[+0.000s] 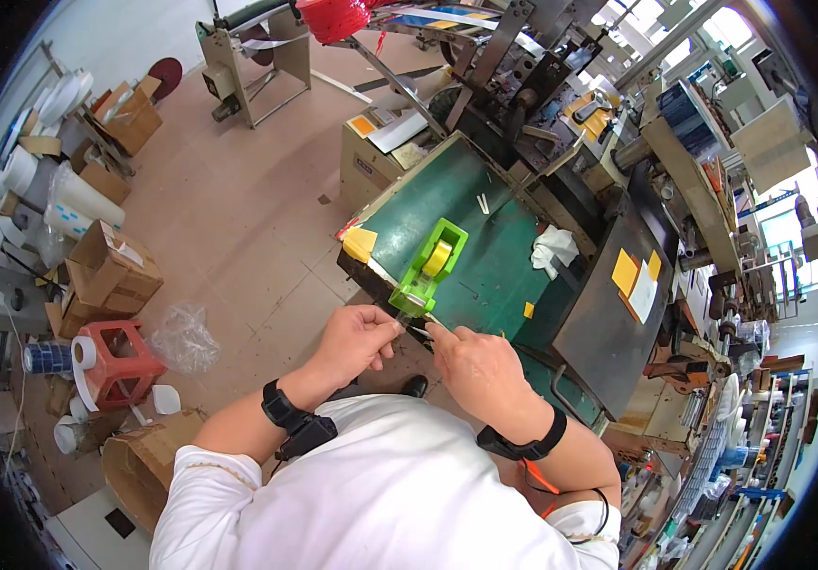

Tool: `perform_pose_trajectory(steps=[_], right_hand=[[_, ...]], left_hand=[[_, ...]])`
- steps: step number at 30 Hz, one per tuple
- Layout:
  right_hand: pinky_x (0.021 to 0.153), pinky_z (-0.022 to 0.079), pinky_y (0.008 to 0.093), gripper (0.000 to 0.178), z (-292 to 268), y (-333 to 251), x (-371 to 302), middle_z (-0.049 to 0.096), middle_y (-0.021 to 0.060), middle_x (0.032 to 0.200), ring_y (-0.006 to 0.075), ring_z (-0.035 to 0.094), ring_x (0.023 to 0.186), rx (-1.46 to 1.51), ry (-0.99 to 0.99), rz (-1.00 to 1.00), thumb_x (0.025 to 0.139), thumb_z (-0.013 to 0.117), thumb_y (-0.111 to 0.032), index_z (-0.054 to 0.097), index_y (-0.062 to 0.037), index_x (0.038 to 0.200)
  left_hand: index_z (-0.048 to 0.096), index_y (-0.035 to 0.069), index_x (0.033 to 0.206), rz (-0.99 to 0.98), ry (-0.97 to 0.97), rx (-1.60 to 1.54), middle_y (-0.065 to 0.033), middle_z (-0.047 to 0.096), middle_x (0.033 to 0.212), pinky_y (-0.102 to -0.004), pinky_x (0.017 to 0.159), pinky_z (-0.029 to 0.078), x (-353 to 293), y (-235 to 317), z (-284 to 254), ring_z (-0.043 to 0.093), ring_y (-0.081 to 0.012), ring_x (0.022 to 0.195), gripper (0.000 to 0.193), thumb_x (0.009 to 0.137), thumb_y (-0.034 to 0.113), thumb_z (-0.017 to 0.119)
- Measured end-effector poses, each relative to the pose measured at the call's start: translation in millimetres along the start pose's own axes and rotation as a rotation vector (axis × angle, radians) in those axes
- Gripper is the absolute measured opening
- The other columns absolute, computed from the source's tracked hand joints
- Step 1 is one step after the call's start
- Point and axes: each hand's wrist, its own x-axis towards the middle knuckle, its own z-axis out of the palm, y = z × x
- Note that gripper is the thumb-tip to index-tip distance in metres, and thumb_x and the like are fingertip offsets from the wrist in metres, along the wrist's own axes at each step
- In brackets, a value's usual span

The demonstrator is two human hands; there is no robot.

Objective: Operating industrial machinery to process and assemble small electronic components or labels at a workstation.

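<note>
A bright green tape dispenser (431, 266) with a roll of yellowish tape (438, 256) stands on the green tabletop (499, 261), close to its near left corner. Just in front of it, my left hand (357, 339) is closed in a pinch at the dispenser's near end. A faint, see-through bit shows at its fingertips, too small to name. My right hand (478, 369) is closed as well, just right of the left one. Something thin and pale shows by its fingers, its kind unclear. The two hands are a little apart.
Yellow pieces (360, 244), a white cloth (553, 249) and small white sticks (483, 203) lie on the table. A dark panel (613, 313) borders it on the right. Machinery (523, 85) stands behind. Left on the floor are a red stool (116, 361) and cardboard boxes (110, 275).
</note>
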Motion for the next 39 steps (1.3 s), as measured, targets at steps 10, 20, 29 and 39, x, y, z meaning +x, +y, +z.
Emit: perform_pose_trajectory(steps=[10,20,29,39], right_hand=[[0.056,0.055,0.0381,0.032,-4.0,-1.1,1.2,0.067,0.0141,0.080,0.0293,0.069,0.063,0.009,-0.010,0.000,0.090,0.059,-0.014,0.065,-0.0027,0.119],[0.057,0.056,0.0388,0.029,-4.2,-3.4,4.1,0.068,0.0152,0.083,0.0298,0.070,0.066,-0.004,-0.052,0.023,0.087,0.058,-0.009,0.063,-0.0019,0.115],[0.059,0.057,0.0366,0.013,4.2,1.6,3.7,0.068,0.0164,0.085,0.0293,0.071,0.071,-0.112,-0.188,0.000,0.083,0.058,-0.006,0.061,-0.0017,0.095],[0.063,0.054,0.0439,0.024,-3.0,9.0,-9.7,0.067,0.0177,0.078,0.0360,0.066,0.069,0.124,-0.121,0.104,0.090,0.059,-0.015,0.064,-0.0014,0.109]], left_hand=[[0.068,-0.001,0.089,-0.011,0.003,-0.012,-0.0042,0.062,0.064,-0.0197,0.042,0.044,-0.1,1.0,0.7,0.054,-0.0071,0.046,0.017,0.093,0.015,0.066],[0.068,-0.002,0.085,-0.032,0.016,-0.016,-0.0054,0.062,0.064,-0.0221,0.043,0.045,0.5,4.1,1.6,0.055,-0.0089,0.048,0.018,0.088,0.015,0.068],[0.068,-0.002,0.087,-0.028,-0.002,0.019,-0.0040,0.062,0.064,-0.0207,0.043,0.044,3.2,3.9,-0.5,0.055,-0.0075,0.047,0.017,0.091,0.015,0.068],[0.070,-0.002,0.090,0.101,-0.033,0.362,-0.0032,0.064,0.064,-0.0209,0.044,0.044,1.7,0.8,-17.5,0.055,-0.0073,0.047,0.017,0.091,0.014,0.066]])
